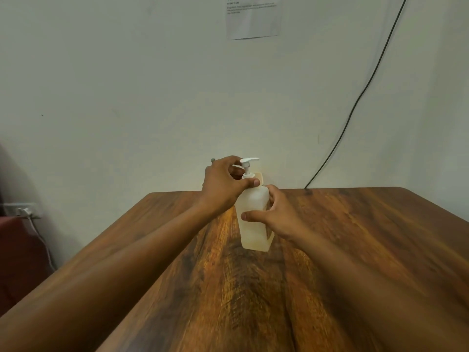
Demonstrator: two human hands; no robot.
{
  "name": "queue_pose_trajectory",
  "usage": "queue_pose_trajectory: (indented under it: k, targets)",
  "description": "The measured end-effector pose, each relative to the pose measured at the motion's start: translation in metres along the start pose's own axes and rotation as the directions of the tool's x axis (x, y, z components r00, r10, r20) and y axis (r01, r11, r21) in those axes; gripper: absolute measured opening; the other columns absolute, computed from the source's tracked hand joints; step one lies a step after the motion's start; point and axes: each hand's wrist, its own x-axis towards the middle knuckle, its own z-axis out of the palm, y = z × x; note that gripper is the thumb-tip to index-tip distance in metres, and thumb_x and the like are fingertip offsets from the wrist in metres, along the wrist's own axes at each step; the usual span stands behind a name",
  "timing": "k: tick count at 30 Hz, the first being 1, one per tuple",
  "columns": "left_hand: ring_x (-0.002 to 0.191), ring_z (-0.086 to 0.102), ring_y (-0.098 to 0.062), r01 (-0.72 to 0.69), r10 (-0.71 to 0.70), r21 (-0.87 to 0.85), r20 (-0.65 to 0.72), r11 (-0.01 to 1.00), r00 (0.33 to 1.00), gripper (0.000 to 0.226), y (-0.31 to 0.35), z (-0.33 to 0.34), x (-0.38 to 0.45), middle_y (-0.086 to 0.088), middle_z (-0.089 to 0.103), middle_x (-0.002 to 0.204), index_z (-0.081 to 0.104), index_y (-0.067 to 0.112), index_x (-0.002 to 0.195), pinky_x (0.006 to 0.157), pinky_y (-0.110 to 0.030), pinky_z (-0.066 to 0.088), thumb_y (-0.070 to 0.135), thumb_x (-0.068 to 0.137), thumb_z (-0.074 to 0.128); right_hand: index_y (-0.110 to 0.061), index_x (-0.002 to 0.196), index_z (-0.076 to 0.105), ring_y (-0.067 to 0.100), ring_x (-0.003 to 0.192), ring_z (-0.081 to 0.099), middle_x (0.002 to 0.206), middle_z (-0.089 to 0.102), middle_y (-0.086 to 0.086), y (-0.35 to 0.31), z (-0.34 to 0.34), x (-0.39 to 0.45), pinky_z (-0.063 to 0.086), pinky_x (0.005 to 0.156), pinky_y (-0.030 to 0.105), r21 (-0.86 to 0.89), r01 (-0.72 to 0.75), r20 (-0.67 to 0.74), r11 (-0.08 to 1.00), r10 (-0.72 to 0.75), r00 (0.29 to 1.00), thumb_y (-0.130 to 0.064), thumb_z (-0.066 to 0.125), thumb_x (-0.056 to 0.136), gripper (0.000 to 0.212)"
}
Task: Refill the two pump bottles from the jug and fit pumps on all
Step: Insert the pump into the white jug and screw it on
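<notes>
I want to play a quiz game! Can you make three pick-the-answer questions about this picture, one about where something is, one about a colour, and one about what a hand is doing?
1. Where does the pump bottle stand?
A. on the wooden table
B. on the floor
C. on a shelf

2. What colour is the pump?
A. red
B. white
C. black

3. What is the right hand doing?
A. lying flat on the table
B. pointing at the wall
C. gripping the bottle's body

Answers: 1 A, its base rests on the tabletop. 2 B, the pump head is white. 3 C, its fingers and thumb wrap the bottle while the left hand pinches the pump collar.
</notes>
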Motion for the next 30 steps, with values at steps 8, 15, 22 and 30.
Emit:
queue_pose_trajectory:
  k: [8,15,22,30]
  targets:
    - [0.073,0.069,-0.005,-0.011,0.012,0.147,-0.002,0.989,1.0,0.03,0.004,0.001,0.01,0.009,0.071,0.081,0.078,0.015,0.089,0.067,-0.021,0.059,0.035,0.073,0.092,-0.039,0.12,0.047,0.009,0.096,0.063,0.109,0.06,-0.02,0.0,0.006,-0.001,0.056,0.072,0.027,-0.031,0.028,-0.068,0.999,-0.03,0.997,-0.048,0.089,0.064,0.07]
    - [0.087,0.076,-0.011,0.045,-0.039,-0.051,0.109,0.998,0.993,0.024,0.013,-0.003,0.013,0.0,0.079,0.095,0.079,0.009,0.101,0.079,-0.026,0.061,0.019,0.082,0.087,-0.028,0.122,0.053,0.012,0.1,0.066,0.113,0.066,-0.009,-0.009,0.0,0.0,0.062,0.08,0.039,0.073,0.03,-0.056,0.997,-0.026,0.998,-0.044,0.09,0.064,0.07]
    - [0.105,0.074,-0.018,0.13,-0.07,-0.255,0.23,0.958,0.971,0.022,0.004,-0.011,0.011,-0.003,0.078,0.111,0.075,0.011,0.115,0.094,-0.035,0.061,0.019,0.094,0.075,-0.031,0.124,0.05,0.007,0.098,0.064,0.113,0.063,-0.014,-0.013,0.001,0.004,0.058,0.074,0.028,0.034,0.031,-0.048,0.999,-0.03,0.998,-0.044,0.09,0.067,0.07]
    - [0.107,0.074,-0.013,0.19,-0.072,-0.368,0.31,0.91,0.948,0.023,0.0,-0.023,0.018,0.0,0.078,0.117,0.074,0.005,0.119,0.085,-0.025,0.061,0.009,0.097,0.07,-0.033,0.122,0.05,0.007,0.096,0.065,0.111,0.062,-0.017,-0.022,0.007,0.007,0.056,0.068,0.021,0.06,0.043,-0.033,0.997,-0.041,0.999,-0.045,0.089,0.066,0.069]
